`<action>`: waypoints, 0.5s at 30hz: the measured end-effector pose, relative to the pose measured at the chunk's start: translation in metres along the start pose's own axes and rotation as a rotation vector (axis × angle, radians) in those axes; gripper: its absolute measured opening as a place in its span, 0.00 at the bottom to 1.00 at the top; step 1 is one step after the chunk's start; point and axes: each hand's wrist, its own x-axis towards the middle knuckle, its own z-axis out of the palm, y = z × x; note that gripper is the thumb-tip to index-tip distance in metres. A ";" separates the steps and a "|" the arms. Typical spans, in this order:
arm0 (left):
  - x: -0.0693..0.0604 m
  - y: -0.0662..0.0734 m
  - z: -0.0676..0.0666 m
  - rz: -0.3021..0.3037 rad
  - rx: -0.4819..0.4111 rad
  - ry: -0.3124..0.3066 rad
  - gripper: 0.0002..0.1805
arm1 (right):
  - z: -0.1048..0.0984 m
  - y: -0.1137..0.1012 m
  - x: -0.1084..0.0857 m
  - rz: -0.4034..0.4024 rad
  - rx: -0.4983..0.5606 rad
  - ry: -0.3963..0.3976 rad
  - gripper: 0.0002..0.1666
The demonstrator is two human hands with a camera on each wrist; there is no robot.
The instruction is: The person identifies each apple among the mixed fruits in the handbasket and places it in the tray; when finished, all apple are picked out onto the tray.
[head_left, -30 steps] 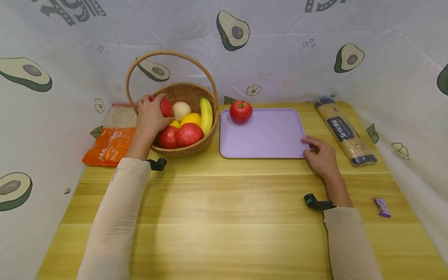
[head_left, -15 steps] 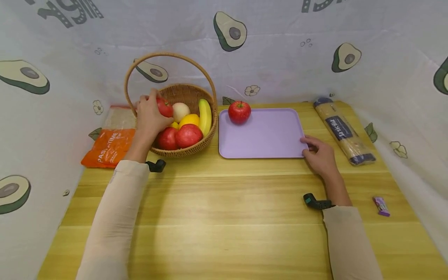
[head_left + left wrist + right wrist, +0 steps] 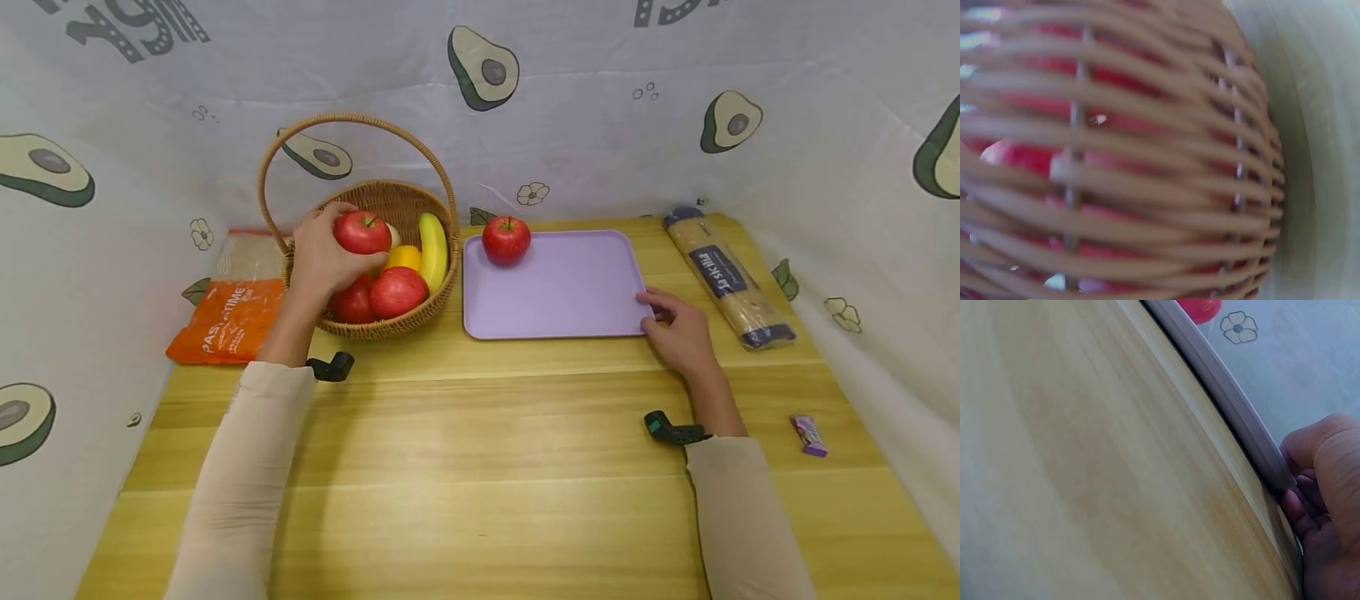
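Wooden tabletop fronts printed cloth, left fingers gripping an apple, right fingers a tray.

Curtained-off staging area, prob.: avocado-print cloth behind & beside wood-grain tbl.

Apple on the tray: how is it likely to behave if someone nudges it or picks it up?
The apple looks round, so a nudge would probably make it roll. The tray has only a low rim, which might stop just a gentle roll. Its glossy skin suggests it could be somewhat slippery when lifted.
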 end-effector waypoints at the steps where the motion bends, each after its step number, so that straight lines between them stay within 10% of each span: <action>1: -0.001 0.001 0.001 -0.003 -0.009 -0.001 0.43 | 0.000 0.000 0.000 0.000 -0.001 0.000 0.25; 15: -0.020 0.021 0.007 0.054 -0.207 0.064 0.40 | 0.001 -0.001 0.000 0.045 0.022 0.005 0.22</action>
